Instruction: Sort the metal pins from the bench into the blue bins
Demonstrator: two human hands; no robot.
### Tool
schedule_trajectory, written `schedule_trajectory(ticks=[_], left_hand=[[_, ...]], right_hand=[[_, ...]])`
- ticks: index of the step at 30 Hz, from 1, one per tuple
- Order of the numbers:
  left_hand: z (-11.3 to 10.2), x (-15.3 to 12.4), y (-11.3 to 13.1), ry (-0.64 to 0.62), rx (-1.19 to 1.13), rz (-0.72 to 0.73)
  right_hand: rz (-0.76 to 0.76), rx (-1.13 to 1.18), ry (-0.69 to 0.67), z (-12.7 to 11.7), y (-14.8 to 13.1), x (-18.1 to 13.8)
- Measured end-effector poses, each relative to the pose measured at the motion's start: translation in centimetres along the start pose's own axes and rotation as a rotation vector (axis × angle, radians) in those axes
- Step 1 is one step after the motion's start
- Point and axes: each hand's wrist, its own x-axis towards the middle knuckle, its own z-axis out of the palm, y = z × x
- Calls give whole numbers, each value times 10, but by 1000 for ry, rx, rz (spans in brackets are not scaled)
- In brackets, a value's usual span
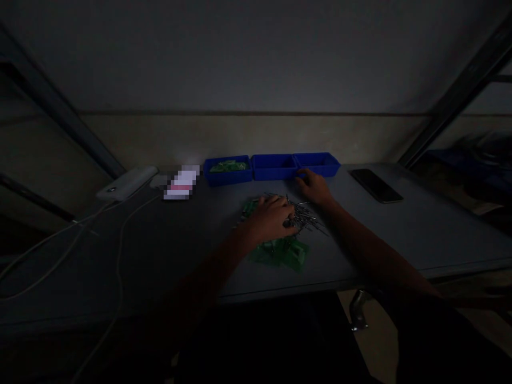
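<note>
A heap of thin metal pins or rods (306, 217) lies in the middle of the grey table, too dim to tell their exact kind. My left hand (272, 217) rests over the heap's left side, fingers bent and thumb apart. Small green plastic bags (295, 253) lie below that hand, and more green shows beyond its wrist. To the right, my right hand (315, 188) is held just in front of the blue bins, its fingers curved with a gap between thumb and forefinger. Nothing can be made out in it.
Three blue bins stand along the wall: a left bin (228, 180) holding green bags, a middle bin (274, 173) and a right bin (330, 169). A dark phone (376, 185) lies right. Leftward are a lit phone (182, 182), a white power bank (128, 183) and cables (119, 256).
</note>
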Motion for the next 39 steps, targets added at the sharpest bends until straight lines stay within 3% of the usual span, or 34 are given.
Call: schedule_trajectory(ticks=[15,18,21,23,26,31,35,39], left_hand=[[-4,-5,8,-57,10,29],[-2,-3,7,-46,-75,17],[0,4,3,-25,-303,26],[1,10,-1,34,-535,-5],[0,17,-10,249,-856,-143],[-1,19,-32,566,-1107,-396],[4,20,-43,645,-1224,-531],[9,21,-46,659,-1203,-522]], right_hand=[[-37,23,-39,5,-4,-4],[-32,32,-46,4,-5,-4],[-38,48,-38,3,-5,-4],[-33,79,-28,3,-6,-4],[-30,180,-30,1,-14,-6],[-154,453,-97,-6,-42,-16],[-256,424,-186,-7,-60,-25],[-307,326,-154,-3,-62,-26]])
